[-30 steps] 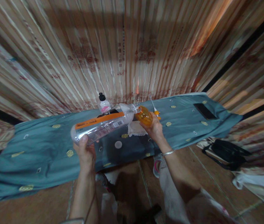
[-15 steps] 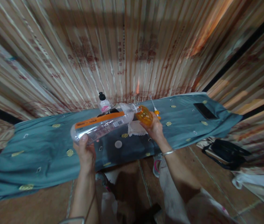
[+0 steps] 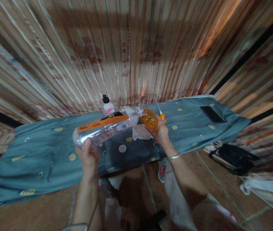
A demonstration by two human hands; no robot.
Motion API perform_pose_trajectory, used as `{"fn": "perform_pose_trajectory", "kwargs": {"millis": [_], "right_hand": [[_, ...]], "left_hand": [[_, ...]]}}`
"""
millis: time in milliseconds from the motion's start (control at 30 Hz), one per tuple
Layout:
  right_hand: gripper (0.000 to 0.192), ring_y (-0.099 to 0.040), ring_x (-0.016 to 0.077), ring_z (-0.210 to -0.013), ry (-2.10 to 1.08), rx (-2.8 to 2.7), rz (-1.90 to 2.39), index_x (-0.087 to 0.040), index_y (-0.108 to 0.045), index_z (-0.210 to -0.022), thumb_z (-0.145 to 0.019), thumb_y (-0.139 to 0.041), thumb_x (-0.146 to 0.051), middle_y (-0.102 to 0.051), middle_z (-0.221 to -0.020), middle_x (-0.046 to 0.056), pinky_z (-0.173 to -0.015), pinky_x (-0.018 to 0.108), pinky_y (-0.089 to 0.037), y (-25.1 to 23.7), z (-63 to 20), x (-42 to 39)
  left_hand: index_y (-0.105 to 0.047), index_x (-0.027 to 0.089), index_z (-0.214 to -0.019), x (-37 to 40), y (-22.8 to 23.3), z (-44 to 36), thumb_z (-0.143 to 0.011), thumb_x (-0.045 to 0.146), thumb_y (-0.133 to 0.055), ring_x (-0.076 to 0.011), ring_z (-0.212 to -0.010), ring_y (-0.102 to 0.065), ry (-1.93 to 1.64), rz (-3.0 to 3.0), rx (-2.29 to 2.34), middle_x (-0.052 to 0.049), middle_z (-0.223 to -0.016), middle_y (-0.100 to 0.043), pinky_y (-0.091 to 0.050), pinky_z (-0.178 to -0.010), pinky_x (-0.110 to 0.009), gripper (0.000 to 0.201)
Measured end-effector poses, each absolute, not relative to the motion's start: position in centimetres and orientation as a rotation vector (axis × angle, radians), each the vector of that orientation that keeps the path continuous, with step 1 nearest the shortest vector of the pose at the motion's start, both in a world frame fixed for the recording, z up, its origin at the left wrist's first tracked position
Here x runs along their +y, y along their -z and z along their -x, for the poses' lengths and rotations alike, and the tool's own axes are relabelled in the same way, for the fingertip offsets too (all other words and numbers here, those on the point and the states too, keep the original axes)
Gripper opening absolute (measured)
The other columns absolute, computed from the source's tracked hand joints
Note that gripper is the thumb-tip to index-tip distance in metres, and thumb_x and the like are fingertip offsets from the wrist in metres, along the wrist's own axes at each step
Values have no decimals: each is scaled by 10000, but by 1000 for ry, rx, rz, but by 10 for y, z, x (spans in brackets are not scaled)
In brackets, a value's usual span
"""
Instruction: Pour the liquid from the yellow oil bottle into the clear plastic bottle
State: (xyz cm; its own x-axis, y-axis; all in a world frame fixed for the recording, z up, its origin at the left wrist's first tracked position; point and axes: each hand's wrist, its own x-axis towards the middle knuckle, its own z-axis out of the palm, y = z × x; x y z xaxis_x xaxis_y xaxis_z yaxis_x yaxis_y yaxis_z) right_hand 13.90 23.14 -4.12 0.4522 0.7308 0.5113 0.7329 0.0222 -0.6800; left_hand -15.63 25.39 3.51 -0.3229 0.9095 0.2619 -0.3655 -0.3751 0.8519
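Note:
My left hand (image 3: 88, 157) is wrapped round the base of a large clear plastic bottle (image 3: 107, 126) with an orange-banded label. The bottle lies tilted in the air, its neck pointing right and slightly up. My right hand (image 3: 159, 130) grips a small amber bottle (image 3: 149, 119), whose mouth meets the clear bottle's neck. Whether liquid passes between them I cannot tell. Below them on the cloth are a white lace-edged piece (image 3: 141, 132) and a round whitish disc (image 3: 122, 148). An orange pump top (image 3: 162, 117) with a pale tube lies just beyond my right hand.
A green-blue patterned cloth (image 3: 47, 144) covers the long table. Behind the clear bottle stands a small bottle with a black cap (image 3: 106, 101). A dark flat phone-like object (image 3: 212, 114) lies far right. A black bag (image 3: 235, 157) rests low at the right; a striped curtain (image 3: 90, 48) hangs behind.

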Motion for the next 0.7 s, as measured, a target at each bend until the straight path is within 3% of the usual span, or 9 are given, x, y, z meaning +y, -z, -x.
{"fn": "perform_pose_trajectory", "kwargs": {"millis": [167,700], "right_hand": [[787,-714,393,-1312,-13,-1298,1698,-147,-573,-1478,-842,-826,-535,-721,-1422,231,-1117,567,-589,39,-140,230],[786,-709,376,-1309,-7,-1311,1714,-138,-567,-1472,-866,-820,-571,-726,-1395,231,-1119,544,-586,36,-139,229]], "left_hand": [[-759,234,-1183,255,-33,157,-679,511,-816,-213,-792,-645,-1830,-974,908,-77,-1074,-743,-541,-668,-324,578],[-774,228,-1265,258,-30,160,-640,518,-871,-167,-753,-596,-1855,-957,874,-79,-1110,-754,-515,-585,-251,696]]}}
